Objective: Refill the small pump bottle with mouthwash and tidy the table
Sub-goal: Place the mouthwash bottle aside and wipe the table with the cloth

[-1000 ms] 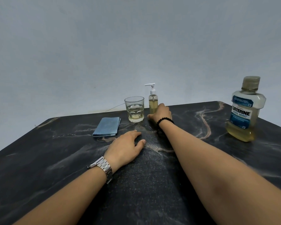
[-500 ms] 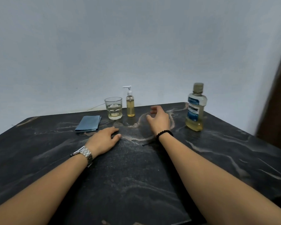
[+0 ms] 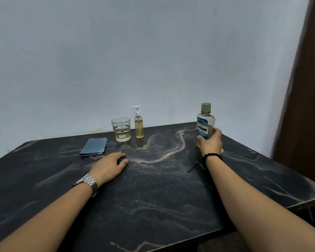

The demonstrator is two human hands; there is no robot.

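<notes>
A small clear pump bottle (image 3: 139,126) with yellow liquid and a white pump stands upright at the back of the dark marble table (image 3: 153,188). To its right stands the mouthwash bottle (image 3: 204,120) with a blue label and a cap on. My right hand (image 3: 210,141) grips its lower half, fingers and thumb curled round it. My left hand (image 3: 108,167) rests flat on the table near the middle, holding nothing.
A drinking glass (image 3: 121,129) with a little pale liquid stands just left of the pump bottle. A folded blue cloth (image 3: 94,146) lies further left. A pale wall runs behind the table, and a dark wooden panel (image 3: 305,106) stands at the right.
My right hand left the pump bottle, moved right across the table and took hold of the mouthwash bottle. The view shifted. My left hand stayed flat on the table.
</notes>
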